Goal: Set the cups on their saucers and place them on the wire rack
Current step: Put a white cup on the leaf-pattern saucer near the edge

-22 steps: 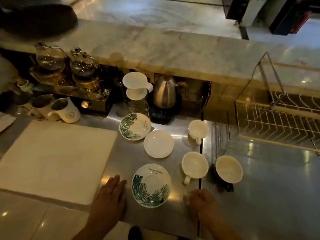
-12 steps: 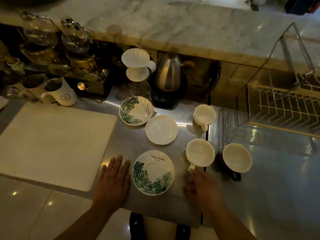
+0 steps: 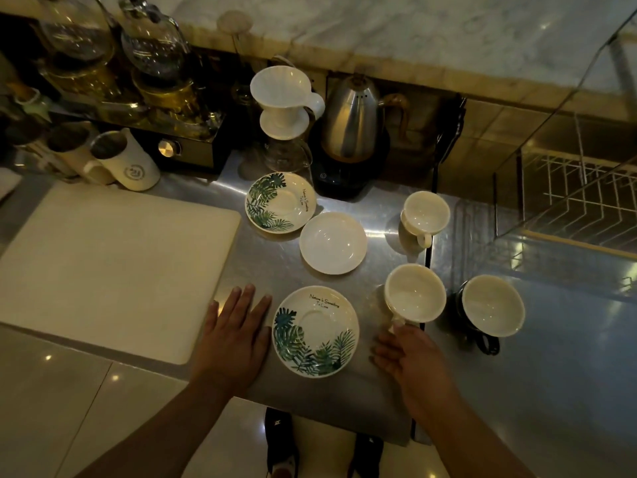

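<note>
Three cups sit empty on the steel counter (image 3: 344, 401): the near cup (image 3: 415, 293), the far cup (image 3: 426, 213) and a dark cup (image 3: 493, 305) to the right. My right hand (image 3: 406, 353) pinches the near cup's handle. My left hand (image 3: 234, 339) lies flat, fingers spread, beside the bare leaf saucer (image 3: 315, 331). A plain saucer (image 3: 333, 242) and another leaf saucer (image 3: 280, 202) lie beyond, bare too. The wire rack (image 3: 579, 201) stands far right, nothing visible in it.

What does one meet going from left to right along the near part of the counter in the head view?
Pale rectangular mat → flat left hand → leaf-patterned round saucer → right hand → dark cup with white inside.
</note>
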Demonstrator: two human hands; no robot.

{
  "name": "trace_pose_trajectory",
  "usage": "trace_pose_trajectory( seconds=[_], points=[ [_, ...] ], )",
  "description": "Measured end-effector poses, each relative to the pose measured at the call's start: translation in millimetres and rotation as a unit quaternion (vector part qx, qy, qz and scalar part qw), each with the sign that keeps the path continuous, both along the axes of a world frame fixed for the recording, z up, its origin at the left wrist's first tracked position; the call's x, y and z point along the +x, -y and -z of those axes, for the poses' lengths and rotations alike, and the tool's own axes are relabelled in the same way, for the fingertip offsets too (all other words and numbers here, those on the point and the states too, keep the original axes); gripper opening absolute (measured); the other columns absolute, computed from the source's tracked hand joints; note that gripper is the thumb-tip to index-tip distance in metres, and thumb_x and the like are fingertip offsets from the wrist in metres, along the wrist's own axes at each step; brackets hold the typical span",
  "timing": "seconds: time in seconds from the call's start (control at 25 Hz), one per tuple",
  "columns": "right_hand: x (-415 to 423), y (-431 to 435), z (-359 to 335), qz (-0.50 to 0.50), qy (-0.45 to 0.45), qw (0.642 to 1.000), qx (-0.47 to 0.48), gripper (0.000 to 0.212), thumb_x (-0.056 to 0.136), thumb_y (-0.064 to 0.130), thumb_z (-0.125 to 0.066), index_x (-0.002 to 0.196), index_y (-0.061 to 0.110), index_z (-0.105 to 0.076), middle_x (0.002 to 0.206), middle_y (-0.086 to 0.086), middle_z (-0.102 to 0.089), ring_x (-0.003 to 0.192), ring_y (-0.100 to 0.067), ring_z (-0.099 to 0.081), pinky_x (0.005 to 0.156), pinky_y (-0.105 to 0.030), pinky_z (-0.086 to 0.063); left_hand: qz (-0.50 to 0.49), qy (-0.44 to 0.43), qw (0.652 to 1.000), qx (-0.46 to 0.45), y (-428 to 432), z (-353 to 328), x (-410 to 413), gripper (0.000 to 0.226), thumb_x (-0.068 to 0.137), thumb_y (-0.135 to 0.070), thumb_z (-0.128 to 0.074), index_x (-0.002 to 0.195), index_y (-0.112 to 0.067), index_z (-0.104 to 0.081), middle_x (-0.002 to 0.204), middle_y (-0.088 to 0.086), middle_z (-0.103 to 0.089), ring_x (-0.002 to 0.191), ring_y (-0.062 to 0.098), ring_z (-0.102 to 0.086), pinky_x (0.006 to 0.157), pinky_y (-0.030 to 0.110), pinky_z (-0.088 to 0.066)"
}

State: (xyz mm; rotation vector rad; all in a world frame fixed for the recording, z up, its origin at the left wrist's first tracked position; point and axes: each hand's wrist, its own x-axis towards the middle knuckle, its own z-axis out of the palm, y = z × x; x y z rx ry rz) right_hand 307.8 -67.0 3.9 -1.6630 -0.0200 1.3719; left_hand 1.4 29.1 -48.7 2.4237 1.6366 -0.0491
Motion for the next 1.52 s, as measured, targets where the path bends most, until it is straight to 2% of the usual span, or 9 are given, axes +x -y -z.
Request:
trace_pose_trajectory(
  seconds=[0.24,0.36,0.48,0.68,0.8,1.0,1.24,1.4,1.52],
  points=[
    [8,8,-13,-0.028,0.059,0.998,0.013,0.023,0.103,0.031,-0.055,0.102,0.014,-0.071,0.096,-0.015,-0.078,0.093,-0.03,-0.075,0.082,-0.045,-0.058,0.004,-0.014,1.0,0.004,0,-2,-1,0.059,0.104,-0.05,-0.023,0.161,-0.035,-0.018,0.17,0.0,-0.014,0.157,0.02,-0.004,0.125,0.051,-0.004],
    [4,17,-19,-0.103,0.092,0.99,0.005,0.029,0.102,0.033,-0.055,0.087,0.023,-0.076,0.094,-0.013,-0.078,0.091,-0.031,-0.075,0.086,-0.05,-0.058,0.004,-0.009,1.0,0.008,0,-5,1,0.059,0.104,-0.047,-0.025,0.16,-0.031,-0.021,0.169,0.001,-0.017,0.156,0.021,-0.009,0.125,0.05,-0.005],
    [-7,20,-25,-0.197,0.121,0.973,0.005,0.028,0.102,0.034,-0.055,0.085,0.027,-0.076,0.091,-0.007,-0.078,0.091,-0.028,-0.074,0.093,-0.053,-0.055,0.004,0.004,1.0,0.005,-1,-7,1,0.058,0.104,-0.045,-0.025,0.16,-0.029,-0.024,0.168,0.001,-0.02,0.156,0.022,-0.012,0.125,0.05,-0.006],
    [-29,14,-37,-0.266,0.092,0.959,0.023,0.024,0.1,0.029,-0.058,0.083,0.028,-0.075,0.087,-0.004,-0.077,0.086,-0.022,-0.072,0.077,-0.029,-0.057,0.004,0.009,1.0,0.002,-1,-9,1,0.058,0.104,-0.046,-0.025,0.16,-0.03,-0.024,0.169,0.001,-0.018,0.156,0.022,-0.012,0.125,0.05,-0.006],
    [-39,10,-38,-0.29,0.075,0.954,0.03,0.024,0.099,0.026,-0.059,0.082,0.021,-0.074,0.079,-0.004,-0.075,0.07,-0.012,-0.069,0.065,-0.016,-0.054,0.004,0.007,1.0,0.0,-2,-8,0,0.058,0.105,-0.047,-0.022,0.16,-0.031,-0.023,0.169,0.0,-0.018,0.156,0.021,-0.011,0.125,0.051,-0.006],
    [-52,8,-35,-0.314,0.064,0.947,0.013,0.021,0.099,0.026,-0.061,0.083,0.021,-0.074,0.081,-0.009,-0.074,0.069,-0.01,-0.066,0.069,-0.023,-0.054,0.001,0.012,1.0,-0.003,-2,-7,-1,0.057,0.105,-0.047,-0.021,0.16,-0.031,-0.023,0.169,0.0,-0.019,0.156,0.021,-0.012,0.125,0.051,-0.007],
    [-54,10,-29,-0.34,0.077,0.937,0.002,0.019,0.099,0.032,-0.061,0.085,0.034,-0.074,0.087,-0.003,-0.076,0.073,-0.009,-0.068,0.07,-0.021,-0.056,0.001,0.014,1.0,-0.005,-3,-8,0,0.058,0.105,-0.048,-0.019,0.159,-0.03,-0.026,0.168,0.002,-0.021,0.156,0.023,-0.014,0.124,0.054,-0.011],
    [-55,10,-27,-0.339,0.075,0.938,0.002,0.02,0.099,0.032,-0.061,0.085,0.033,-0.074,0.087,-0.003,-0.075,0.073,-0.007,-0.068,0.069,-0.017,-0.056,-0.002,0.014,1.0,-0.006,-2,-8,2,0.057,0.105,-0.047,-0.022,0.159,-0.03,-0.025,0.168,0.001,-0.02,0.156,0.022,-0.014,0.124,0.054,-0.01],
    [-57,11,-28,-0.335,0.085,0.938,0.002,0.02,0.099,0.033,-0.06,0.084,0.033,-0.074,0.086,-0.003,-0.075,0.072,-0.006,-0.067,0.071,-0.022,-0.056,-0.002,0.012,1.0,-0.007,-3,-9,1,0.057,0.105,-0.046,-0.023,0.159,-0.03,-0.025,0.168,0.002,-0.02,0.156,0.022,-0.013,0.124,0.054,-0.011]
  ],
)
